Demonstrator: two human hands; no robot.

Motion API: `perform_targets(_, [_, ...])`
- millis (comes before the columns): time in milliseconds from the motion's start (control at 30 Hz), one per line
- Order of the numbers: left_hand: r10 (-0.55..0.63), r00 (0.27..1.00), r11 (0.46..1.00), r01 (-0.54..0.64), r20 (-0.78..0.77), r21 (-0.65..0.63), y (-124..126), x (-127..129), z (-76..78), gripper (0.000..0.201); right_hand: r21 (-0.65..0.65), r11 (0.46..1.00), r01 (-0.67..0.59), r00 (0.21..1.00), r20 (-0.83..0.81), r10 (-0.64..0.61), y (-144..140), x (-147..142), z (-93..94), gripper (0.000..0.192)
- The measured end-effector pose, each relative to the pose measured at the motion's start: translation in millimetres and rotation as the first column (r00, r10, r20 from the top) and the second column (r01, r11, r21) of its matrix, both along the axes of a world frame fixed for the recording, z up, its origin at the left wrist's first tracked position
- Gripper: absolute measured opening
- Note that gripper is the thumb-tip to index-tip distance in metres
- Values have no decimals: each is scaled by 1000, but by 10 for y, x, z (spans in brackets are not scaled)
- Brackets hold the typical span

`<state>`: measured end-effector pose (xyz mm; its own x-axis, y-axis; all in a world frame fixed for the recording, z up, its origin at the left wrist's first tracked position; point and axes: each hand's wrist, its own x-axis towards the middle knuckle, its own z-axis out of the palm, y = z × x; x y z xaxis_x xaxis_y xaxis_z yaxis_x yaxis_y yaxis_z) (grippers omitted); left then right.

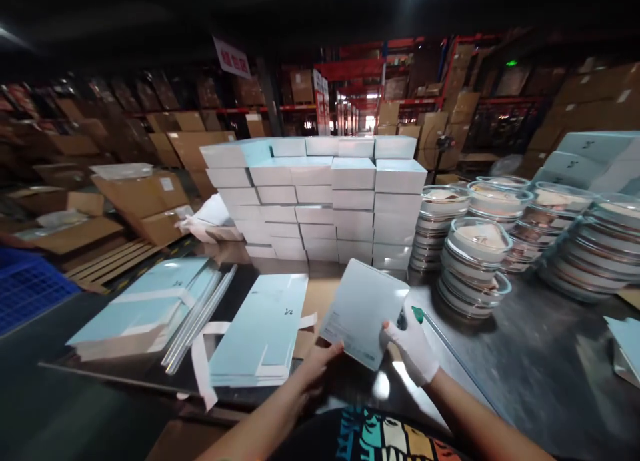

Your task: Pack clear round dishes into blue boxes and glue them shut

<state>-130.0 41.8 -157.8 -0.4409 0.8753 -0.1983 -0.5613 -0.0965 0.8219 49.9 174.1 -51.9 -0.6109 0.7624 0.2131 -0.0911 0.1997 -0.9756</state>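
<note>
Your right hand (413,346), in a white glove, grips the right edge of a pale blue box (363,311), with the thumb on its upturned face and the fingers hidden behind. Your bare left hand (320,362) closes on the box's lower left corner, thumb on top. Between them you hold the box tilted, above the near edge of the dark table (525,368), just in front of your chest.

Just left of the box lies a pile of flat blue sleeves (263,338) with white ribbon handles trailing off it. Further left sits a second, larger pile of flat sheets (145,308), tilted on the table. Straight ahead, behind the box you hold, stands a wall of stacked white boxes (320,201), several rows high.

To the right of that wall you have stacks of round clear containers (475,261) with pale lids, near your gloved hand but apart from it. A thin rod with a green tip (418,314) lies on the table, just beside your right hand. Brown cartons (145,201) fill the floor and racks beyond.
</note>
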Motion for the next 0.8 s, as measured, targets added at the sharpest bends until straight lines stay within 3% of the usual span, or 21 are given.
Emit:
perform_targets(100, [102,994,994,-101,35,-34,44,-61,236,82,1,990,-144,990,0,144,-9,12,-148,100])
perform_targets(167, [172,985,985,-173,-25,-9,127,-301,589,81,9,985,-175,980,97,173,18,64,-342,106])
perform_targets(233, [223,968,971,-210,-112,113,265,-670,1109,75,6,983,-183,959,220,177,51,119,-563,98])
perform_targets(300, [316,930,933,-270,-185,237,448,-1103,1765,61,2,980,-198,932,312,188,70,147,-760,82])
perform_targets(367, [403,880,905,-344,-250,250,643,-1538,2473,50,28,974,-226,911,361,201,75,142,-892,73])
perform_targets(433, [411,856,910,-363,-315,200,809,-1926,3108,56,65,963,-260,897,385,216,77,119,-954,72])
perform_targets(500, [415,845,908,-364,-337,206,916,-2233,3545,65,79,959,-273,893,392,222,86,99,-966,72])
perform_targets(533, [420,839,906,-370,-346,203,945,-2351,3662,68,78,958,-275,892,393,224,94,95,-964,71])
perform_targets(567, [430,830,903,-383,-356,196,958,-2445,3707,69,78,958,-274,892,393,223,102,96,-962,69])
perform_targets(633, [456,796,889,-432,-399,154,942,-2569,3596,68,82,957,-279,891,394,226,118,109,-965,65])
perform_targets(700, [476,743,864,-496,-470,91,875,-2625,3274,62,85,950,-301,885,395,245,129,128,-981,62])
perform_targets(800, [439,665,830,-558,-605,-10,660,-2633,2607,50,93,943,-319,882,393,259,139,140,-1020,61])
